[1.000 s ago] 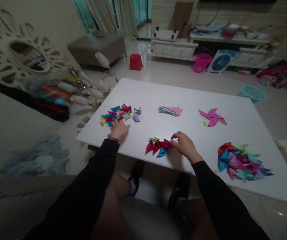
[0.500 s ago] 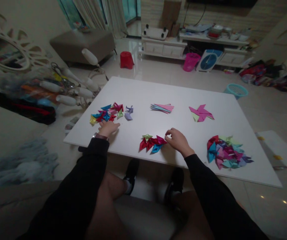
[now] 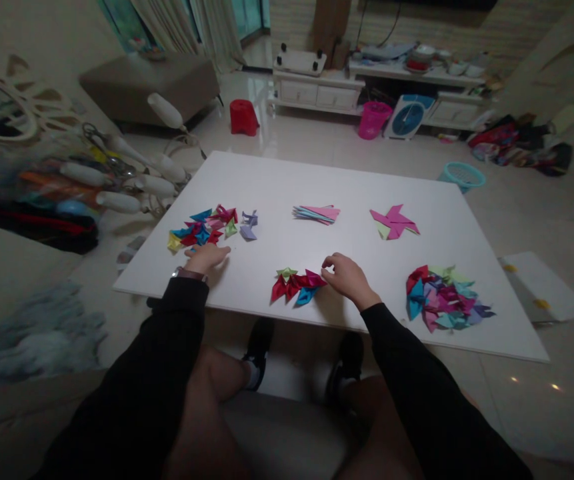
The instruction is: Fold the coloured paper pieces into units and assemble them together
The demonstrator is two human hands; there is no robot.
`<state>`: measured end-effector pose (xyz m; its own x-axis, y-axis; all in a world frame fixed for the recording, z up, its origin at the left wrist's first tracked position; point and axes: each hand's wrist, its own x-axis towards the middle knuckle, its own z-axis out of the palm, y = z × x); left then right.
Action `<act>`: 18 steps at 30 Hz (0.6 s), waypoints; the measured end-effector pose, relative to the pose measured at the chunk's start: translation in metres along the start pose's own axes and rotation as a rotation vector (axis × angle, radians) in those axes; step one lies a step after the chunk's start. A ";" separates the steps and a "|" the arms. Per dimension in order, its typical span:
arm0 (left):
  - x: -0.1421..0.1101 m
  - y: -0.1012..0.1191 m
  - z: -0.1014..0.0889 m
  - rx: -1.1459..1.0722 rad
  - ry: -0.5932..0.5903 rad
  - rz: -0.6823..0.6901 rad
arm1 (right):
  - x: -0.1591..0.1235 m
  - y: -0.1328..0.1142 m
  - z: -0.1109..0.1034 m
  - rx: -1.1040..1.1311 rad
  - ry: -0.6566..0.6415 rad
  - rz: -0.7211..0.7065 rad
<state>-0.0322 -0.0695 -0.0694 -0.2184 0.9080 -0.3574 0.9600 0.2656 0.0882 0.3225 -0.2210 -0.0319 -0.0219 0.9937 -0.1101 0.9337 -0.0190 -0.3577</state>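
Observation:
My left hand (image 3: pixel 209 258) is over the near edge of a pile of folded paper pieces (image 3: pixel 201 233) in red, blue, yellow and pink. Its thumb points out to the right; some fingertips are hidden, and a bit of blue paper shows by them. In front of me lies a small row of folded origami pieces: a green one (image 3: pixel 287 273), red ones (image 3: pixel 287 288), a blue one (image 3: pixel 308 295) and a magenta one (image 3: pixel 314 277). My right hand (image 3: pixel 347 276) is at the right end of this row, fingers curved, thumb and forefinger apart, close beside the magenta piece. I cannot tell whether they touch.
On the white table (image 3: pixel 267 180) lie two purple folded pieces (image 3: pixel 249 227), a stack of paper strips (image 3: pixel 317 213), a pink pinwheel-shaped fold (image 3: pixel 395 222) and a larger origami heap (image 3: pixel 444 298). A lamp (image 3: pixel 154 183) stands by the left edge, a turquoise basket (image 3: pixel 463 176) beyond the right corner.
The whole view has shifted a little, so everything appears slightly further left. Both hands keep nearly the same places over the table, and the paper pieces look unmoved.

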 end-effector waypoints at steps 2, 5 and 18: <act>0.002 0.001 0.000 0.040 -0.075 -0.030 | -0.001 0.000 -0.001 0.004 -0.012 0.001; 0.001 0.002 -0.001 0.030 -0.106 -0.035 | -0.002 0.000 -0.003 0.002 -0.011 0.007; -0.017 0.017 -0.014 0.000 -0.088 -0.030 | -0.002 -0.004 -0.003 -0.007 -0.014 -0.002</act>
<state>-0.0146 -0.0760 -0.0489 -0.2305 0.8677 -0.4405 0.9534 0.2920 0.0763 0.3203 -0.2228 -0.0272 -0.0288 0.9921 -0.1225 0.9360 -0.0162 -0.3515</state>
